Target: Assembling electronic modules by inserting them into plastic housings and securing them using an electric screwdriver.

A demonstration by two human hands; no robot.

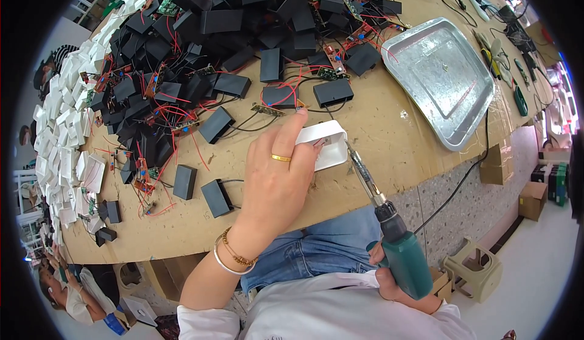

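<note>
Case [332, 156] in L hand [274, 170], driver [409, 264] in R hand [387, 283]

White case is resting in the L hand's grip over the table [377, 136], left of the metal tray [447, 78] & closer to the wearer. L hand is closing on the case's left end, w/ a fingertip reaching inside. R hand is wrapping round the green driver, on the wearer's side of the tray; its bit is pointing at the case's right rim. Can't tell if bit's touching, b/c the gap's too small to read. Black boxes [222, 21] are lying heaped left of the tray, wired boards [334, 59] tangling among them; white shells [67, 118] are sitting farther left.

Handling (est.): case is prob. feeling light, stiff, a bit slick; thin walls may be risking cracks if squeezed hard. Best hold = outer side walls, fingers keeping clear of the bit. Driver's prob. weighing more, so its thick body is offering the surest grip.
</note>
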